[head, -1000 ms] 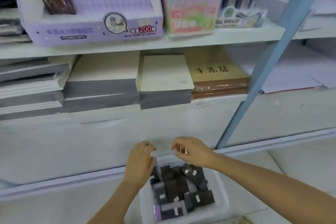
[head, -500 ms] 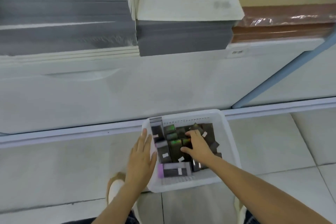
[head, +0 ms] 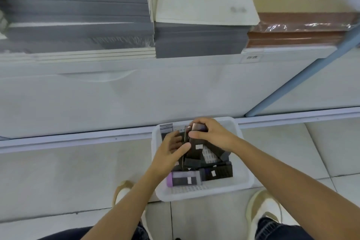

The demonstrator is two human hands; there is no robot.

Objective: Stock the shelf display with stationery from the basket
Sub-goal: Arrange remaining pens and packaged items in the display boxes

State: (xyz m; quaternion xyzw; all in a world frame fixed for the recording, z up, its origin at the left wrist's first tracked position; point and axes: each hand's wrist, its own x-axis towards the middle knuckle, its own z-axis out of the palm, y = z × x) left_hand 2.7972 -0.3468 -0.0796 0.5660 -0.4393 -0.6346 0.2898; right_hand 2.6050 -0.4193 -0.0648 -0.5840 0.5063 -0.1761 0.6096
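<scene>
From the head camera, looking down, the white basket (head: pixel 245 171) sits on the tiled floor (head: pixel 58 171) just in front of the shelf unit (head: pixel 136 91), between the person's shoes (head: pixel 266 210). Half a second earlier the left hand lay flat on the basket's left rim while the right hand dug among the packs. Now both hands meet over the far half of the basket. The left hand (head: pixel 169 154) holds a bunch of dark packs (head: pixel 194 149) stood on end, thumb across the front and fingers curled behind. The right hand (head: pixel 213 134) pinches a glossy pack (head: pixel 198 127) at the top of that bunch, fingers clamped on it. A purple-ended pack (head: pixel 184 179) and more dark ones lie loose in the near half. Above, grey paper stacks (head: pixel 78 15), a white pad stack (head: pixel 202 6) and a brown wrapped stack (head: pixel 296 33) fill the shelf. The gathering looks nearly done, so the lift to the display is probably next.
</scene>
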